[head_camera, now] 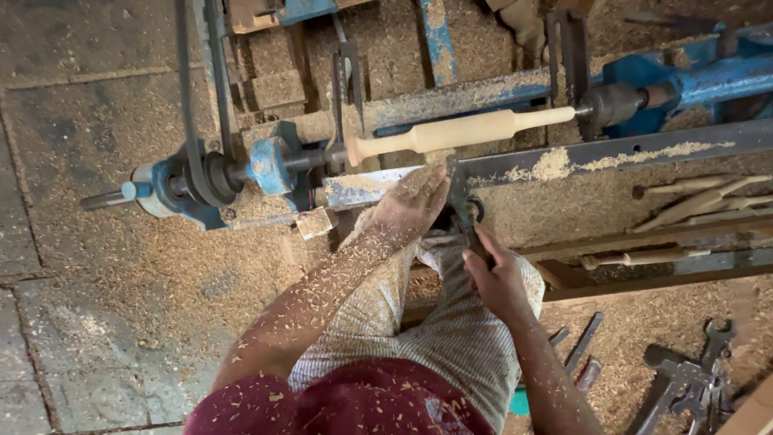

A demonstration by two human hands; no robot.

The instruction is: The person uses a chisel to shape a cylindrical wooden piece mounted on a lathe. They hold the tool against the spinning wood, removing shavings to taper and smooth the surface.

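Sawdust covered the stone floor (97, 266) around a blue lathe (266, 165), where a pale wooden spindle (459, 130) sat clamped end to end above the rest bar (612, 153). The left hand (415, 201) pressed a dark chisel (459, 193) to the bar, fingers curled over it; the right hand (499, 278) gripped its handle. The spindle looked light, stiff and smooth, best held at its thick middle.

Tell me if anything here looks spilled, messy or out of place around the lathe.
Wood shavings lie thick over the floor, heap on the lathe's rest bar, and speckle both forearms. The left hand and right hand hold a turning tool to the pale spindle. Wrenches lie loose in the dust at lower right.
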